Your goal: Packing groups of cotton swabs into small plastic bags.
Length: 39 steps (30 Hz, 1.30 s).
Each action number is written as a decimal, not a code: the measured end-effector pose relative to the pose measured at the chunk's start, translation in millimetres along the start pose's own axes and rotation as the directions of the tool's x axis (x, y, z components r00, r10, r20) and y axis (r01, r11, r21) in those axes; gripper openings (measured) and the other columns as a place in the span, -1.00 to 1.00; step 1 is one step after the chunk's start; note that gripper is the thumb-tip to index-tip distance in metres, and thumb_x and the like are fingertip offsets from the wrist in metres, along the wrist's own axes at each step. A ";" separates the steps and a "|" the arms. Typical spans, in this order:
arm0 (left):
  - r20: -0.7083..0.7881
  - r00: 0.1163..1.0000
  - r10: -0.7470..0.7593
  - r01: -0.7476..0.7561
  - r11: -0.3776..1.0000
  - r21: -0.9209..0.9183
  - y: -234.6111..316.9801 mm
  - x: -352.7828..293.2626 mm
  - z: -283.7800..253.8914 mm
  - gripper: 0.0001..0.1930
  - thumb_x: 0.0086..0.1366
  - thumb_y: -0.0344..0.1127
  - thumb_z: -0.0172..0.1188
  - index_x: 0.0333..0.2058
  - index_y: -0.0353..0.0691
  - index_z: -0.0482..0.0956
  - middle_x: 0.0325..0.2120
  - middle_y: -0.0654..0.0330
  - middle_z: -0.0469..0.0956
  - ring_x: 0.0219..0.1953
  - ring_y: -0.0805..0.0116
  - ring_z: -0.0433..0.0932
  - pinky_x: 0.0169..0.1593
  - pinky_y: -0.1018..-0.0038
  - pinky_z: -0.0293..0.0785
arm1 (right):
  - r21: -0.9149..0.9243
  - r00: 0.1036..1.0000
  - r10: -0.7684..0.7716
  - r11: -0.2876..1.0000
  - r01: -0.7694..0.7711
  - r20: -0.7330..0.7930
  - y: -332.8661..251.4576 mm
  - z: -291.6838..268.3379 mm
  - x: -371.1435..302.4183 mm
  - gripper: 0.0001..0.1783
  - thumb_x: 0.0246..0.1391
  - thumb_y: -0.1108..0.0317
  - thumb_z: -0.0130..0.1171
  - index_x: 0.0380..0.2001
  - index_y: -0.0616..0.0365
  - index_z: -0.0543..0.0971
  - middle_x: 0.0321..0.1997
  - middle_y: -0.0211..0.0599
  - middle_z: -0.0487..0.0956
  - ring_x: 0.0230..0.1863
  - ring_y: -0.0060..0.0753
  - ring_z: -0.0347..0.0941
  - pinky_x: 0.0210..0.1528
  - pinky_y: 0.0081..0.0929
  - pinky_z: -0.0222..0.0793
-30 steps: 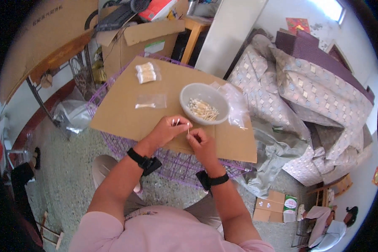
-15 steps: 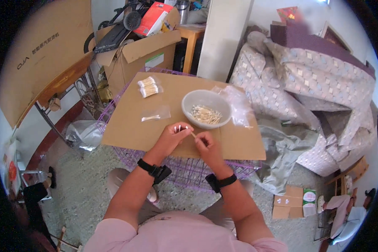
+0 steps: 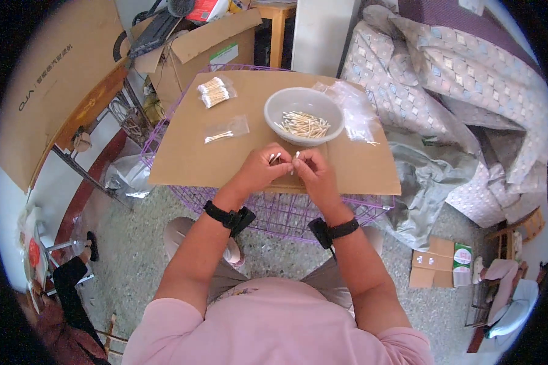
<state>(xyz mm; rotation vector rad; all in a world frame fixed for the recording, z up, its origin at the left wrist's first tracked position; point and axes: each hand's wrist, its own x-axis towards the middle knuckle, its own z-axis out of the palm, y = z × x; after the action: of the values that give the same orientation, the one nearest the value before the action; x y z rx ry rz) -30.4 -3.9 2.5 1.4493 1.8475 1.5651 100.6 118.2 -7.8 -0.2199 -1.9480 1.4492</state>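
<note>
Pinching a cotton swab (image 3: 298,154), its long axis seemingly toward the grey bowl (image 3: 278,109) just beyond, the right hand (image 3: 318,174) holds it just beside the left hand (image 3: 260,168), which is closed on more swabs (image 3: 277,156)

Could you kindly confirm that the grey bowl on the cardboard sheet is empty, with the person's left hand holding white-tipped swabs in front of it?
The grey bowl is not empty: the head view shows it holding many loose cotton swabs. The rest stands: it is on the cardboard sheet, and the left hand holds white-tipped swabs in front of it.
</note>
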 end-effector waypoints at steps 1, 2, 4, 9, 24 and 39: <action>-0.001 0.999 -0.035 0.035 0.998 -0.052 0.0 -0.4 -0.6 -0.90 0.17 -0.35 0.26 -0.40 -0.24 0.58 -0.50 0.39 0.44 -0.48 0.64 0.34 -0.41 0.61 0.30 | 0.004 1.000 0.004 1.000 -0.004 0.001 -1.7 0.6 0.0 -0.88 0.13 0.38 0.16 -0.38 0.19 0.47 -0.47 -0.47 0.44 -0.42 -0.67 0.33 -0.38 -0.61 0.29; -0.001 0.999 -0.039 0.039 0.998 -0.050 0.2 -1.4 -1.1 -0.90 0.17 -0.35 0.26 -0.40 -0.24 0.58 -0.50 0.39 0.44 -0.48 0.64 0.34 -0.41 0.61 0.30 | 0.030 0.999 0.030 0.999 -0.031 0.019 -3.6 1.3 -0.1 -0.88 0.13 0.38 0.15 -0.39 0.20 0.46 -0.48 -0.46 0.44 -0.44 -0.65 0.33 -0.39 -0.60 0.29; -0.017 0.986 -0.165 0.148 0.920 -0.362 2.3 -2.6 -1.2 -0.91 0.20 -0.35 0.24 -0.37 -0.23 0.59 -0.49 0.42 0.46 -0.45 0.64 0.35 -0.39 0.63 0.32 | 0.059 0.998 0.061 0.996 -0.063 0.034 -7.3 1.9 -0.4 -0.87 0.12 0.38 0.15 -0.39 0.20 0.45 -0.50 -0.45 0.44 -0.45 -0.64 0.34 -0.39 -0.60 0.30; -0.013 0.981 -0.195 0.181 0.929 -0.323 8.6 -2.8 -2.6 -0.90 0.24 -0.35 0.21 -0.32 -0.23 0.60 -0.48 0.43 0.50 -0.44 0.68 0.36 -0.38 0.68 0.31 | -0.047 0.993 0.090 0.995 -0.086 0.077 -11.0 4.4 -1.2 -0.85 0.12 0.35 0.16 -0.38 0.18 0.44 -0.53 -0.39 0.48 -0.48 -0.58 0.37 -0.41 -0.56 0.31; -0.051 0.971 -0.235 0.187 0.871 -0.455 -3.5 -3.9 -7.4 -0.88 0.26 -0.30 0.20 -0.28 -0.18 0.59 -0.55 0.47 0.46 -0.59 0.74 0.28 -0.53 0.72 0.21 | -0.219 0.998 0.000 0.976 0.013 0.059 -11.6 5.3 -0.1 -0.83 0.06 0.35 0.19 -0.31 0.20 0.53 -0.39 -0.19 0.60 -0.40 -0.36 0.52 -0.35 -0.44 0.39; -0.028 0.973 -0.228 0.189 0.865 -0.465 -5.5 -4.1 -7.4 -0.88 0.25 -0.32 0.20 -0.27 -0.17 0.59 -0.53 0.49 0.45 -0.57 0.76 0.26 -0.52 0.74 0.18 | -0.169 0.997 -0.048 0.984 0.057 0.059 -3.3 6.9 0.6 -0.84 0.01 0.39 0.23 -0.35 0.20 0.51 -0.42 -0.23 0.55 -0.42 -0.38 0.49 -0.37 -0.47 0.38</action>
<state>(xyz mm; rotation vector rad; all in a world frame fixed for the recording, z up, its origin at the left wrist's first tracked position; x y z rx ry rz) -36.9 -10.7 -1.2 0.9504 1.4703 1.8118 96.7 112.0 -5.6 -0.2063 -2.1086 1.2674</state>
